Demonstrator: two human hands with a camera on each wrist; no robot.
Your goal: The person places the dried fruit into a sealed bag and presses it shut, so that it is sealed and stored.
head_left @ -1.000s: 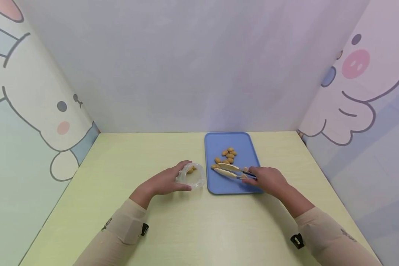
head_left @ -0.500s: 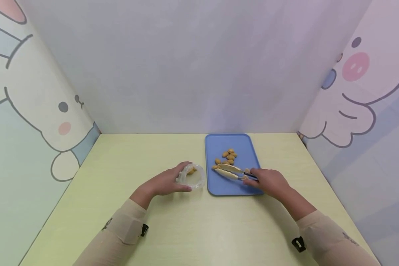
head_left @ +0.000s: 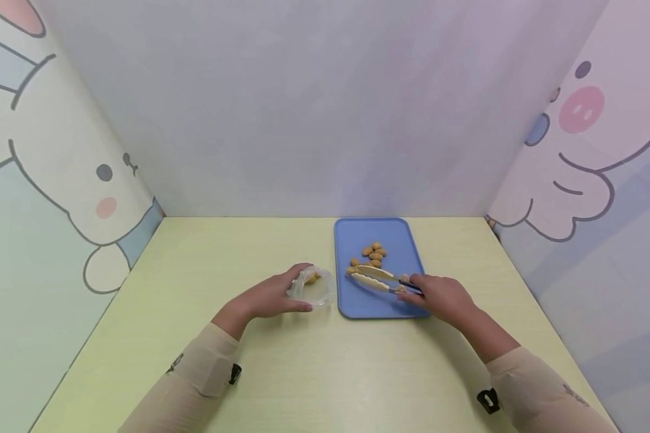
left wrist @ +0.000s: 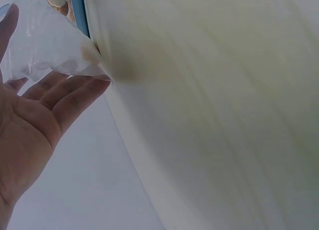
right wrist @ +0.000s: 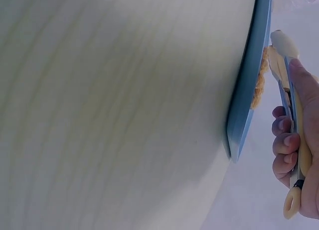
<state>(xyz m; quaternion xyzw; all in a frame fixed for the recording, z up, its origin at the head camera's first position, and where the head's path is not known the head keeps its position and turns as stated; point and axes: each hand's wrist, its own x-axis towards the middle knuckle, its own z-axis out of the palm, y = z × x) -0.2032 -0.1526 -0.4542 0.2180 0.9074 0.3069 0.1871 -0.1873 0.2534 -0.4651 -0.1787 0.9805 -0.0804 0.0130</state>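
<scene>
Since the earlier frame, the right hand [head_left: 441, 297] and the tongs [head_left: 376, 272] have slid very slightly rightward over the blue tray [head_left: 368, 230], while the left hand [head_left: 271, 296] and the clear plastic bag [head_left: 331, 287] have hardly moved. Right fingers curl round the tongs, whose jaws stand partly apart above the tray's left-middle; whether a piece sits between them I cannot tell. Left fingers and thumb, spread wide, hold the bag just left of the tray, its mouth upward and a few brown pieces [head_left: 312, 278] inside. Loose brown pieces [head_left: 375, 255] lie from the tray's middle to its left edge. The step looks like gripping one of these with the tongs. To do it well, I would straddle a single piece near the tray's left edge, squeeze gently since it may roll, and keep the bag steady beside the tray, mouth spread.
</scene>
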